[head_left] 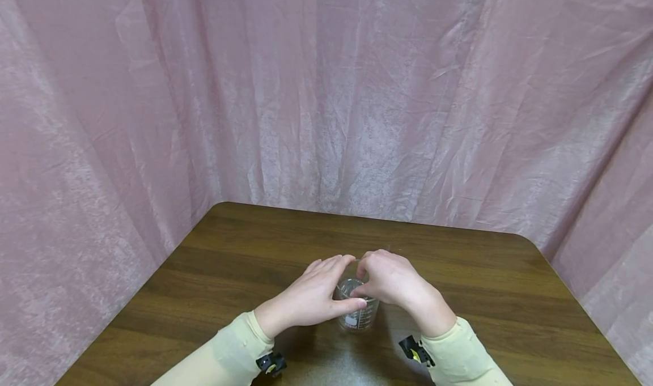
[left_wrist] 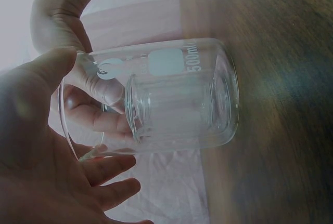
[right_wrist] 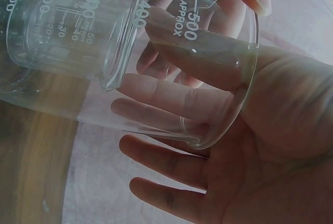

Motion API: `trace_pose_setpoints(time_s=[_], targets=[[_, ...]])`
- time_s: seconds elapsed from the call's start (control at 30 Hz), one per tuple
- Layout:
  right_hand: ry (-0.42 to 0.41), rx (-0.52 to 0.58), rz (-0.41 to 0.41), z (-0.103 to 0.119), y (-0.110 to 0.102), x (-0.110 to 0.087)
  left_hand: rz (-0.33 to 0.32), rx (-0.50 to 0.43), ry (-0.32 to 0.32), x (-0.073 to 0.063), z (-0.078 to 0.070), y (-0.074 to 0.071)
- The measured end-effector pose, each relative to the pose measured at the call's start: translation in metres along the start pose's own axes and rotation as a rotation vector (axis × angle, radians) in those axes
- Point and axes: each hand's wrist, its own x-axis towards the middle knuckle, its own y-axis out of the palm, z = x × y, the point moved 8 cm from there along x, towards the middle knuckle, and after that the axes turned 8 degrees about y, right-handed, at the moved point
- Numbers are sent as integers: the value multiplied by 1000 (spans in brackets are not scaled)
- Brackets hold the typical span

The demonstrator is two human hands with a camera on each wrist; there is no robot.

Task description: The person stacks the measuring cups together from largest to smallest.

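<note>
A large clear glass beaker [head_left: 364,318] marked 500 ml stands on the table near its front. My left hand [head_left: 316,295] holds it about the rim, thumb on the near side and fingers round the far side. Inside is a smaller glass beaker [left_wrist: 177,99] with its own white scale. My right hand [head_left: 395,278] reaches over the large rim; its thumb and front fingers are inside and pinch the small beaker's rim. In the right wrist view the other fingers [right_wrist: 164,159] stay outside the large glass. Whether the small beaker touches the bottom, I cannot tell.
The brown wood-grain table [head_left: 245,244] has rounded far corners. Pink velvet curtains [head_left: 326,102] hang behind it and on both sides. A small black device [head_left: 271,364] is strapped at the left wrist, and another black device [head_left: 416,351] at the right.
</note>
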Motion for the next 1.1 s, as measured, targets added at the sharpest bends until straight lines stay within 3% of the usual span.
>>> trace_pose_setpoints(time_s=[0.8,1.1], targets=[[-33,50,-25,-5,-6,-12,16,-19,-4,-1,1,0],[-77,115,-146,-9,-17,-24,17,-40,-39,-6,7,-1]])
